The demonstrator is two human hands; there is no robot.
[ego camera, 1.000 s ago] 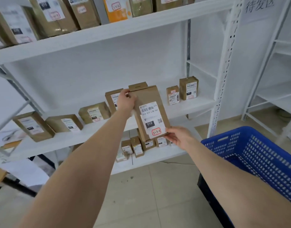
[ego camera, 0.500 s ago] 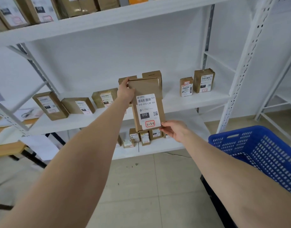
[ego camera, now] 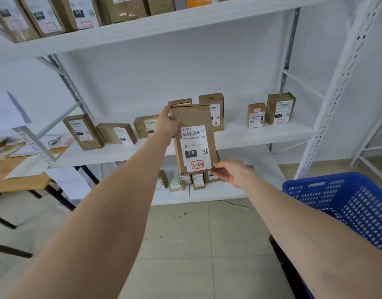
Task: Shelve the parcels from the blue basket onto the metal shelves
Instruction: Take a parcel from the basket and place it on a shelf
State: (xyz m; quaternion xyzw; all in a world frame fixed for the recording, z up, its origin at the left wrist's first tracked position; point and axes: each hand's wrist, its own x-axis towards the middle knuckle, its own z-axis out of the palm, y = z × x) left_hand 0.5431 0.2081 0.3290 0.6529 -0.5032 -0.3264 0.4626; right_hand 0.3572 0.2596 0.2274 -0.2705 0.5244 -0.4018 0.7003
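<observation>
A brown parcel (ego camera: 193, 126) with a white label is held upright in the air before the middle shelf (ego camera: 293, 132), in front of the boxes stood there. Its upper left corner is gripped by the left hand (ego camera: 167, 124), fingers curled round the edge. Its lower right corner is pinched by the right hand (ego camera: 231, 172). The blue basket (ego camera: 358, 203) is seen low at the right.

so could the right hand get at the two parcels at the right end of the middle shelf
Probably not yet: the right hand holds the bottom of the labelled parcel. Once free, nothing stands before those two parcels.
</observation>
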